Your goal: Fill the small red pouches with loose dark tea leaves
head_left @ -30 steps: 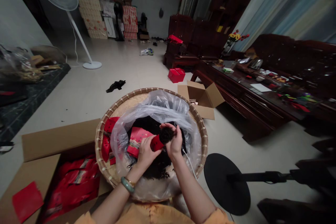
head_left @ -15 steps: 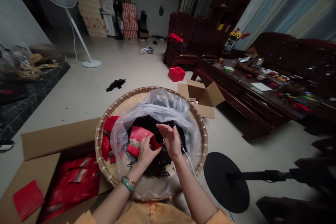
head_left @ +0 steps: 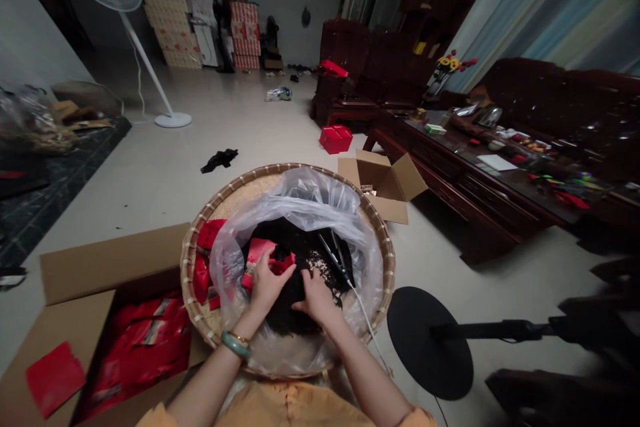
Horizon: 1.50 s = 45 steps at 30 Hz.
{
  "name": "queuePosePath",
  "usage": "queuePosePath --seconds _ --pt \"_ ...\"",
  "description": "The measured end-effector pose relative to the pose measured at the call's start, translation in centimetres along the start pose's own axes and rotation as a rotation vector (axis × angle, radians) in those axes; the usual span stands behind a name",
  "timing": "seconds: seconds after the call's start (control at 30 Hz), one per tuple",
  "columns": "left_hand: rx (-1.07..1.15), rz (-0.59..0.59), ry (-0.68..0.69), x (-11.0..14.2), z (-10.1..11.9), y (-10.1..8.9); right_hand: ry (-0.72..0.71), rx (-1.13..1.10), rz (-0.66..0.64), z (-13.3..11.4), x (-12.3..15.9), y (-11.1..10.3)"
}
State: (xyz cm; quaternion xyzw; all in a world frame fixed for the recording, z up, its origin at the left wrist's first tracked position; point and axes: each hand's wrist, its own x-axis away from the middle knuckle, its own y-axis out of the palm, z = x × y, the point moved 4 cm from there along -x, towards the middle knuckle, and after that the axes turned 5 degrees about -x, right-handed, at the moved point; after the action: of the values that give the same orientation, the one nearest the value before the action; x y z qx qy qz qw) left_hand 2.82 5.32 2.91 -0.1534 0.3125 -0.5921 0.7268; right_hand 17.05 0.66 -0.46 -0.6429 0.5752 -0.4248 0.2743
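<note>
My left hand [head_left: 267, 283] grips the rim of a small red pouch [head_left: 287, 263], thumb and fingers around it; its dark mouth faces up. Just to the right, my right hand [head_left: 320, 297] reaches down into dark, loose, dried shreds [head_left: 290, 315], thumb and fingers apart. These shreds lie in a clear plastic bag [head_left: 300, 355], spread open inside a round woven bamboo basket [head_left: 188, 267]. A pink-and-red packet [head_left: 257, 250] lies beside my left hand. Right of the shreds rests a black two-armed tool with a white cord [head_left: 336, 260], resembling a hair straightener.
More red packets [head_left: 203, 277] lie at the basket's left side. An open carton [head_left: 145, 347] of red packets stands at the left, a smaller open carton [head_left: 383, 180] behind right. A round black stand base [head_left: 425, 340] is close on the right, near a long dark wooden table [head_left: 465, 167].
My right hand has left the pouch's mouth and dropped into the shreds. The dark clump it held over the pouch is gone from view. My left hand has shifted slightly up and left with the pouch.
</note>
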Motion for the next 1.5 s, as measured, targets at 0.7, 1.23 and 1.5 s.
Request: queuePosePath --seconds 0.7,1.23,1.5 --pt "-0.008 -0.025 0.239 0.5 0.7 0.6 0.005 -1.118 0.154 2.1 -1.4 -7.1" --pt "-0.046 -0.026 0.250 0.9 1.3 0.7 -0.282 -0.539 0.450 -2.1 -0.2 -11.0" --pt "-0.059 -0.042 0.279 1.1 1.9 1.0 -0.346 -0.456 0.400 -2.8 0.6 -9.9"
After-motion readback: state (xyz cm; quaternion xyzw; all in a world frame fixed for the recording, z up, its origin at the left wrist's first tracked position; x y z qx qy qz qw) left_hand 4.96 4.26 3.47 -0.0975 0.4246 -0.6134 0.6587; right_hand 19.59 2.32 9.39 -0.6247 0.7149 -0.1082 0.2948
